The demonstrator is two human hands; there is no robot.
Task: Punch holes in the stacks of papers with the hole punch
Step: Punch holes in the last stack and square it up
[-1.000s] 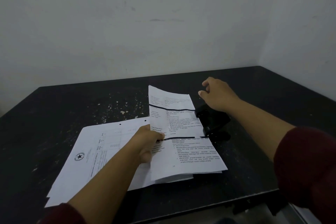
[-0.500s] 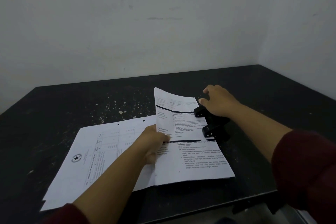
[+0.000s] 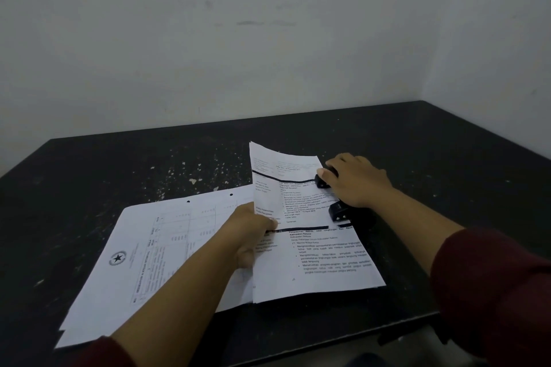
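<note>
A printed stack of papers point(image 3: 313, 259) lies on the black table point(image 3: 119, 170), its right edge slid into the black hole punch point(image 3: 338, 210). My left hand point(image 3: 253, 229) pinches this stack at its left edge. My right hand point(image 3: 356, 180) lies palm down on top of the hole punch, covering most of it. To the left lies a second stack of papers point(image 3: 143, 256) with a star emblem and two punched holes near its far edge.
Small pale flecks are scattered over the table behind the papers. A white wall stands close behind and to the right. The table's front edge runs just below the papers.
My right hand has come down from above onto the hole punch. The printed stack has shifted right, and its edge now sits in the punch.
</note>
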